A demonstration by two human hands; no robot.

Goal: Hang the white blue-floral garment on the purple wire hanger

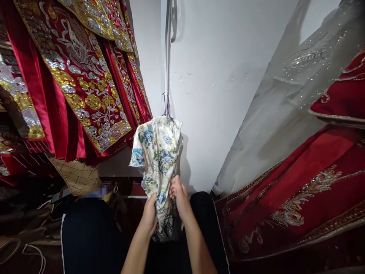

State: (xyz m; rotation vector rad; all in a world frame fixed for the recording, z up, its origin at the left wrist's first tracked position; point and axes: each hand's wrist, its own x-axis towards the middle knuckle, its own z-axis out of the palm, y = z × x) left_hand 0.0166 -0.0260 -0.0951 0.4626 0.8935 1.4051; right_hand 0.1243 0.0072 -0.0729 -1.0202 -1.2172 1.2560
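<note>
Cream fabric with a blue floral print: the left hand (pixel 150 215) is closed on the lower left edge of the garment (pixel 161 152). The right hand (pixel 181 196) has fingers curled at the opposite edge; whether it grips cloth cannot be told. The garment hangs before a white wall (pixel 211 125), creased lengthwise, short sleeve at left. Red embroidered clothing (pixel 94 102) hangs farther left; sheer white fabric (pixel 256 140), right.

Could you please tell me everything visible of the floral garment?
The floral garment is cream, creased cloth with blue flowers and greenish leaves. It appears to hang before the white wall, a short sleeve at picture left. The left hand holds its gathered lower part; the right hand touches its edge.
</note>
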